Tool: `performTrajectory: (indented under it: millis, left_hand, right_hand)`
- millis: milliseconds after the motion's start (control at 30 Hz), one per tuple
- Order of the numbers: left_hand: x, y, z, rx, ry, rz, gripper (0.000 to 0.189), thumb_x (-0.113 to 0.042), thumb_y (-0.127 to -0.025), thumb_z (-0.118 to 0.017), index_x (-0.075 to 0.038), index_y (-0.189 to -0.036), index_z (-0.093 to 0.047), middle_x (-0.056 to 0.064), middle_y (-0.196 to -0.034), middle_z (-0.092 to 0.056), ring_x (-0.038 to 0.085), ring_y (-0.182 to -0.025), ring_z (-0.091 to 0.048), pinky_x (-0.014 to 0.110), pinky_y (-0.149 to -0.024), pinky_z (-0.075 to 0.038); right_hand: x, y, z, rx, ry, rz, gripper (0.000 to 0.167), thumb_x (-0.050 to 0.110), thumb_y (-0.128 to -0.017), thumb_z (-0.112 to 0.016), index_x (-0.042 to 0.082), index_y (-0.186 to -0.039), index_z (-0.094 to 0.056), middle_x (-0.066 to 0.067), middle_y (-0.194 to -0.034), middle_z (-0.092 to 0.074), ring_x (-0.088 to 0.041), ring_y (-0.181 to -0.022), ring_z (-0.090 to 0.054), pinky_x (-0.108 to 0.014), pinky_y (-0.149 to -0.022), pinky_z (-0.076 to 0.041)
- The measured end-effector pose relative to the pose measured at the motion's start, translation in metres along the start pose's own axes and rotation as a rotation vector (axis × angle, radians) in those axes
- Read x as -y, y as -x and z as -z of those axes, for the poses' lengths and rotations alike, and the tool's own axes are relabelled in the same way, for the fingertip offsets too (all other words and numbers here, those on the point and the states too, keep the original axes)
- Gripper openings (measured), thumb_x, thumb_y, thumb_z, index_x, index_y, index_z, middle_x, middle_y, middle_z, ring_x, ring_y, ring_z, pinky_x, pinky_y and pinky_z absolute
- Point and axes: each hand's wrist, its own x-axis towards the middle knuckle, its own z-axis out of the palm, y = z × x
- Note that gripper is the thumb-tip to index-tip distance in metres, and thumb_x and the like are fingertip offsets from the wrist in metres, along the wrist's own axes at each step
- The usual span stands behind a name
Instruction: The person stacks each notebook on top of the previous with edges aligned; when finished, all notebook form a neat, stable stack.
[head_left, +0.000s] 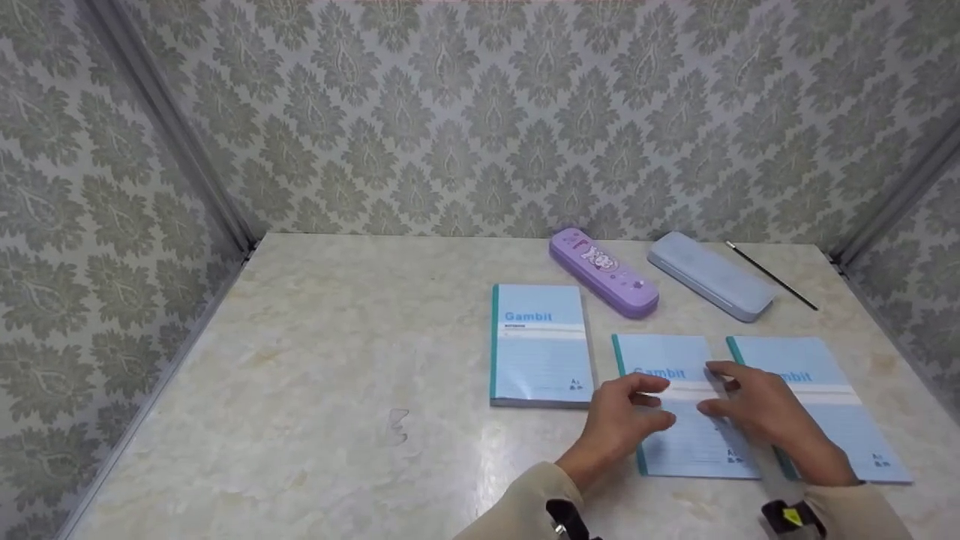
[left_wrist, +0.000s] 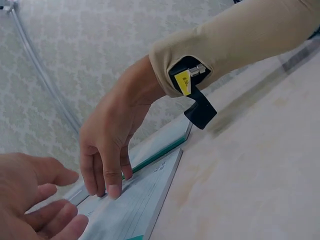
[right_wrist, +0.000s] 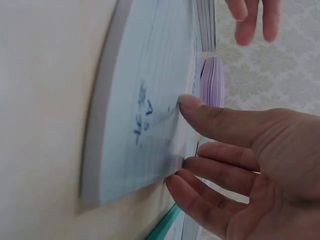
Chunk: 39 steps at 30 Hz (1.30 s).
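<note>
Three light-blue Gambit notebooks with green spines lie on the table: a left notebook [head_left: 536, 375], a middle notebook [head_left: 686, 442] and a right notebook [head_left: 844, 424]. Over the left side of the middle one hovers my left hand [head_left: 619, 416], fingers loosely bent and holding nothing. My right hand [head_left: 769, 409] is at that notebook's right edge and partly covers the right notebook. In the right wrist view its thumb [right_wrist: 200, 112] reaches over the cover [right_wrist: 155, 95], with the other fingers by the edge. Both palms face each other across the middle notebook.
Behind the notebooks lie a purple pencil case [head_left: 604, 274] with a cartoon print and a pale blue case [head_left: 709, 277]. A thin dark pencil [head_left: 772, 276] rests at the back right. Patterned panels [head_left: 450, 112] enclose the marbled table [head_left: 315, 375] at the back and sides.
</note>
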Motion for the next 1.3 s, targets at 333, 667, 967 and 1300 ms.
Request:
performTrajectory:
  millis: [333, 667, 967, 1300]
  left_hand:
    - [0.001, 0.005, 0.007, -0.062, -0.304, 0.012, 0.049, 0.001, -0.082, -0.087, -0.011, -0.128, -0.074, 0.001, -0.116, -0.072, 0.010, -0.097, -0.061, 0.026, -0.089, -0.055]
    - [0.000, 0.007, 0.001, -0.091, -0.314, 0.051, 0.047, -0.001, -0.082, -0.089, -0.016, -0.124, -0.076, -0.003, -0.124, -0.071, 0.010, -0.110, -0.064, 0.031, -0.098, -0.055]
    - [0.003, 0.013, -0.007, -0.093, -0.249, 0.051, 0.046, -0.003, -0.081, -0.090, -0.026, -0.119, -0.079, -0.014, -0.132, -0.068, 0.011, -0.125, -0.062, 0.034, -0.107, -0.051]
    - [0.005, 0.015, -0.005, -0.119, -0.267, 0.041, 0.052, 0.000, -0.081, -0.087, -0.011, -0.129, -0.072, 0.007, -0.154, -0.057, 0.025, -0.148, -0.047, 0.040, -0.116, -0.043]
  right_hand:
    - [-0.001, 0.002, -0.001, -0.016, -0.021, -0.015, 0.084, 0.026, -0.090, -0.087, -0.010, -0.153, -0.045, -0.038, -0.139, -0.056, -0.053, -0.126, -0.057, -0.064, -0.101, -0.048]
    - [-0.006, 0.004, -0.003, -0.022, -0.020, -0.026, 0.077, 0.026, -0.093, -0.085, -0.009, -0.151, -0.049, -0.034, -0.139, -0.059, -0.050, -0.125, -0.058, -0.064, -0.105, -0.046]
    - [-0.007, 0.007, -0.005, -0.026, -0.040, 0.002, 0.071, 0.027, -0.094, -0.084, -0.008, -0.149, -0.053, -0.031, -0.134, -0.063, -0.048, -0.121, -0.061, -0.063, -0.100, -0.049]
    - [-0.009, 0.011, -0.005, -0.046, -0.066, 0.005, 0.069, 0.028, -0.095, -0.083, -0.007, -0.148, -0.055, -0.034, -0.135, -0.062, -0.051, -0.124, -0.058, -0.064, -0.099, -0.048]
